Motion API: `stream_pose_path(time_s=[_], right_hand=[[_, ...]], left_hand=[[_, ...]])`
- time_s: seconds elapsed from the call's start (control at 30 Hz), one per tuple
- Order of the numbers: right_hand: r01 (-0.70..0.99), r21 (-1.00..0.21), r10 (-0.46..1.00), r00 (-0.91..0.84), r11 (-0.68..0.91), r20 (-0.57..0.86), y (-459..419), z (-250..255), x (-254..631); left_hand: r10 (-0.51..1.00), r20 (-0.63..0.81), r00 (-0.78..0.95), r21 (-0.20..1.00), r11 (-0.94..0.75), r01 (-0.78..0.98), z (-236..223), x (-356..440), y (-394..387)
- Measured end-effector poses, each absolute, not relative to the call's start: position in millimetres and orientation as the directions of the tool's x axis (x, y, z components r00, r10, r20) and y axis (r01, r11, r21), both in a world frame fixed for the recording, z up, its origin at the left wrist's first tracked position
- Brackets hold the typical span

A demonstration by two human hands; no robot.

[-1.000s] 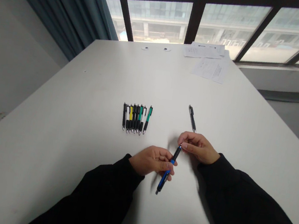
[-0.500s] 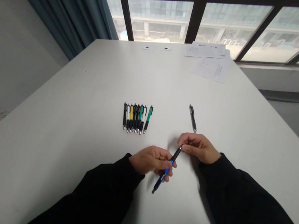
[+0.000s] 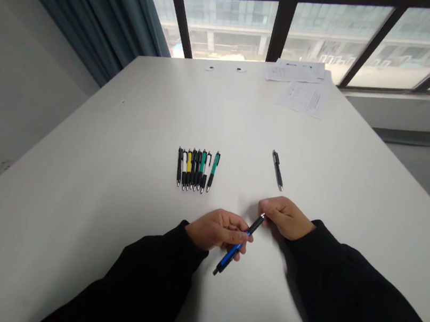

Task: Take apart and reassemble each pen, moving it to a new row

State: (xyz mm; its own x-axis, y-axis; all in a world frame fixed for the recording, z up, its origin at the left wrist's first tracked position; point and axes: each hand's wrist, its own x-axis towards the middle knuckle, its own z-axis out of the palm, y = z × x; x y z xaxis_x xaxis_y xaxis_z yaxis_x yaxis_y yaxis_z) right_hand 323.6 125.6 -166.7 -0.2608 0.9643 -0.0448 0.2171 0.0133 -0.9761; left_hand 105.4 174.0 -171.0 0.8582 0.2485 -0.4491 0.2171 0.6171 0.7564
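A blue and black click pen (image 3: 230, 256) slants across my left hand (image 3: 220, 232), which is closed on its middle with the thumb on top. Its button end points down toward me, and its silver tip points up to the right. My right hand (image 3: 283, 217) is closed, thumb and curled fingers at that tip; the exact contact is partly hidden. Just beyond the right hand, a dark grey pen (image 3: 277, 170) lies on the table.
Several pens (image 3: 192, 170) in black, white, yellow and green lie side by side on the white table (image 3: 156, 120), left of centre. A green pen (image 3: 213, 171) lies at that row's right end. Printed papers (image 3: 303, 96) are at the far edge, below the window.
The pen's button end has swung left and its tip slightly right. My right hand's thumb has rolled upward and its fingers have curled in more. The left hand has barely moved.
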Motion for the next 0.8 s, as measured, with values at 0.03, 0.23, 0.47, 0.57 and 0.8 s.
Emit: stream_pose_path(time_s=[0.03,0.23,0.47,0.57,0.8], right_hand=[[0.155,-0.988,0.969,-0.246,0.001,-0.038,125.5,-166.8,323.6],[0.013,-0.997,0.969,-0.236,-0.077,-0.078,125.2,-166.6,324.6],[0.020,-0.999,0.978,-0.201,-0.047,-0.050,123.9,-166.1,321.6],[0.122,-0.990,0.972,-0.216,-0.065,-0.090,123.5,-166.2,321.9],[0.111,-0.993,0.971,-0.232,-0.030,-0.055,121.8,-168.4,322.7]], left_hand=[[0.253,-0.446,0.859,0.757,0.618,0.211,-171.4,105.3,174.0],[0.290,-0.454,0.842,0.749,0.637,0.184,-169.6,106.1,173.0],[0.289,-0.460,0.839,0.743,0.642,0.186,-166.7,107.0,173.1],[0.281,-0.459,0.843,0.748,0.634,0.196,-166.4,107.0,172.8],[0.289,-0.457,0.841,0.763,0.613,0.204,-165.1,106.9,172.9]])
